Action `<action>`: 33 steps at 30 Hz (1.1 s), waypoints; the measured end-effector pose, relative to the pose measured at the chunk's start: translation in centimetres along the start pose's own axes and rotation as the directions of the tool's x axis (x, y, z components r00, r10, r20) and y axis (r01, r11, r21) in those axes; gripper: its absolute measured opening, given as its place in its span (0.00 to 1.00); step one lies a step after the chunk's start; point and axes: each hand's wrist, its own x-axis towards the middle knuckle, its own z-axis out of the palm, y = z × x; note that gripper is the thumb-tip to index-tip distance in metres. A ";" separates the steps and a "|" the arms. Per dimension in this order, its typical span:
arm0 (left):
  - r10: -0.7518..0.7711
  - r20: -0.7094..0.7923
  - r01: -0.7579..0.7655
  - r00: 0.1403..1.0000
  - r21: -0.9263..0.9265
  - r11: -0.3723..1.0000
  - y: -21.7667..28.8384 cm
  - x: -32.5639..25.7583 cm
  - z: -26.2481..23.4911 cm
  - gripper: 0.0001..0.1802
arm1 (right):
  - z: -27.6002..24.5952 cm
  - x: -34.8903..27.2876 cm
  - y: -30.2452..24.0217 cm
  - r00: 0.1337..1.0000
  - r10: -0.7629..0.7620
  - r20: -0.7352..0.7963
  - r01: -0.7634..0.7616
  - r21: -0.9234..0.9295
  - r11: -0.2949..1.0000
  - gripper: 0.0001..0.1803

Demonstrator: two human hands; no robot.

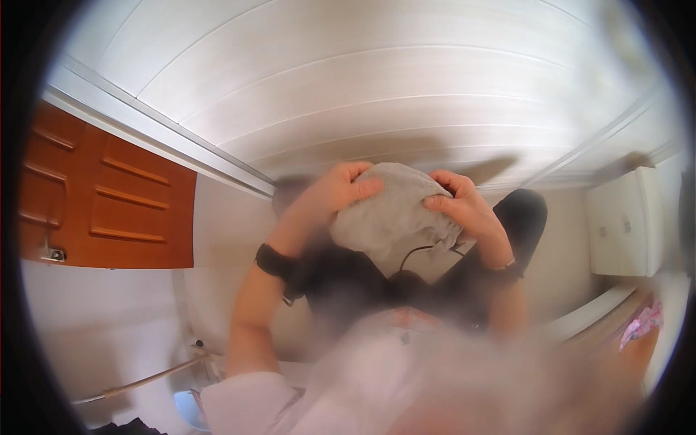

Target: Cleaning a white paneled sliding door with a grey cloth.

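A grey cloth (395,206) is bunched between my two hands above my lap; its exact kind I cannot make out. On its upper left edge my left hand (348,187) is closed, the thumb pressed on top. My right hand (464,206) pinches the right side, where the fabric falls in small folds. Dark bands circle both wrists. Below the cloth, a thin black cord (417,252) curves between my dark-clad legs.
White panelled wall (362,80) rises right in front of me. At the left is an orange-brown door (130,199) with a metal handle. A white cabinet (620,221) stands at the right, with a pink patterned cloth (643,322) nearer me. A thin rod (141,378) runs at lower left.
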 end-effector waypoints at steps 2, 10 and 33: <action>-0.086 0.130 0.098 0.988 -0.095 0.991 -0.9 -0.1 1.1 0.18 | 0.0 0.5 0.4 1.000 -0.031 0.004 0.031 -0.058 0.998 0.21; 0.103 0.007 -0.099 0.995 -0.205 0.974 -2.3 -0.7 4.4 0.19 | -0.2 -0.1 2.6 0.952 -0.292 -0.094 0.242 -0.358 0.902 0.32; 0.926 -0.163 -0.638 0.341 0.683 0.355 2.0 -2.7 2.6 0.30 | 0.9 -2.7 -5.6 0.896 -0.443 -0.024 0.410 -0.336 0.848 0.24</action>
